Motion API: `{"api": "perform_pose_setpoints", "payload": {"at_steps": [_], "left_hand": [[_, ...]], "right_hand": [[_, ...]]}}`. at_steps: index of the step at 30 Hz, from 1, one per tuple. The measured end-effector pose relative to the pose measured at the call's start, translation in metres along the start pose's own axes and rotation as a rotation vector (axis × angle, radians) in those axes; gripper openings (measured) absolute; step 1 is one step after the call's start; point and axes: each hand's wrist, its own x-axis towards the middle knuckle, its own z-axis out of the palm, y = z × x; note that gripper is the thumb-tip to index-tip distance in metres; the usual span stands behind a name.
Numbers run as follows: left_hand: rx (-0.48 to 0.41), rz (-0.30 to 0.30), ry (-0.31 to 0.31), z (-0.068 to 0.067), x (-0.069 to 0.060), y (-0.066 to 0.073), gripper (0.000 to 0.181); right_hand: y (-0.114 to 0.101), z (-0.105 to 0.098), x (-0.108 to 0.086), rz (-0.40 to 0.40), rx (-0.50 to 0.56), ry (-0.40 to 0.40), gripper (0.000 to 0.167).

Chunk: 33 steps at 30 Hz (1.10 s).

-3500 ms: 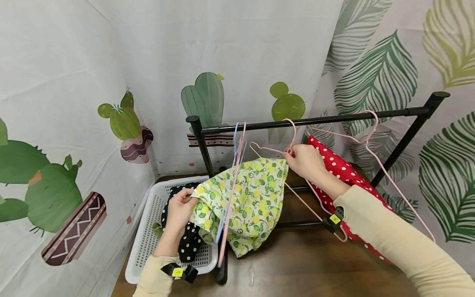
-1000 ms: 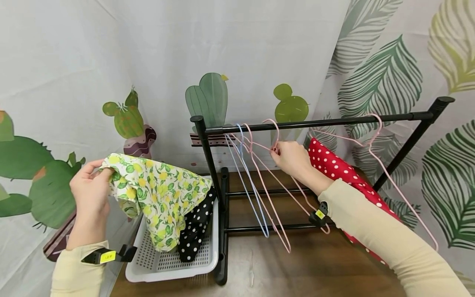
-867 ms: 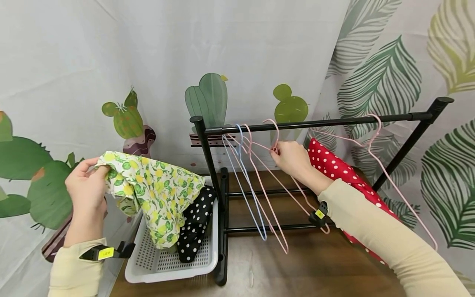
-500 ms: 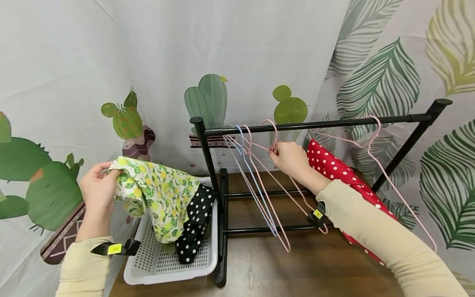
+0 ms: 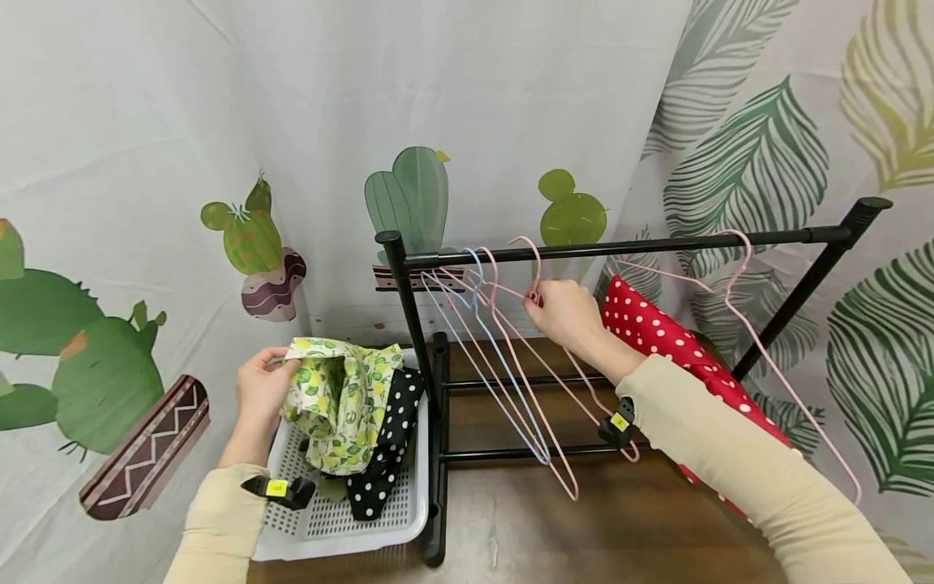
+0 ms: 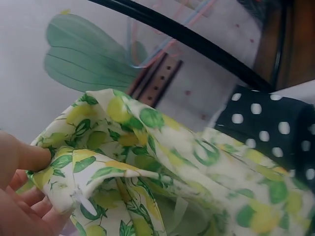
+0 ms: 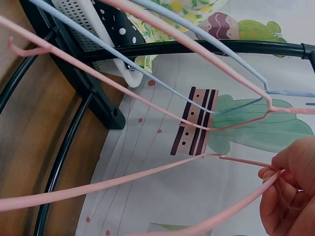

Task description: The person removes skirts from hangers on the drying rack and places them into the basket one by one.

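Observation:
My left hand (image 5: 261,385) pinches the upper edge of a lemon-print garment (image 5: 350,405), which hangs bunched over the white basket (image 5: 419,511). The left wrist view shows the fabric folded open, with a small white tag near the thumb. A black polka-dot cloth (image 5: 390,438) lies beneath it in the basket. On the rack my right hand (image 5: 572,318) pinches a pink hanger (image 5: 537,264) just below its hook, as the right wrist view also shows (image 7: 256,194). The hook rests over the rail, and this hanger carries no garment.
Left of the right hand, a blue hanger (image 5: 503,357) and another pink hanger (image 5: 536,405) hang from the black rail (image 5: 657,246). A red polka-dot garment (image 5: 664,337) and a further pink hanger (image 5: 784,369) are at the right. The rack stands on a wooden table (image 5: 584,535).
The lemon-print garment moved away from the hangers to the far left, then came back right and lower over the basket. My right hand stays on the pink hanger, shifted slightly left.

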Motion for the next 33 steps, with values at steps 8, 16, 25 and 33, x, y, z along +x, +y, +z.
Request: {"api": "perform_pose_setpoints", "payload": {"at_steps": [8,16,25,33], "left_hand": [[0.089,0.028,-0.059,0.028,-0.002,-0.017,0.020],[0.186,0.045,-0.154,0.054,-0.004,-0.036,0.021],[0.231,0.024,-0.197,0.072,-0.008,-0.061,0.017],[0.292,0.028,-0.240,0.081,-0.014,-0.077,0.016]], "right_hand": [[-0.001,0.001,0.000,-0.001,0.007,-0.005,0.016],[-0.002,0.003,0.000,0.005,0.021,-0.006,0.017],[-0.002,0.005,0.000,0.019,0.029,-0.021,0.017],[-0.004,0.009,0.000,0.013,0.046,-0.025,0.017]]}}
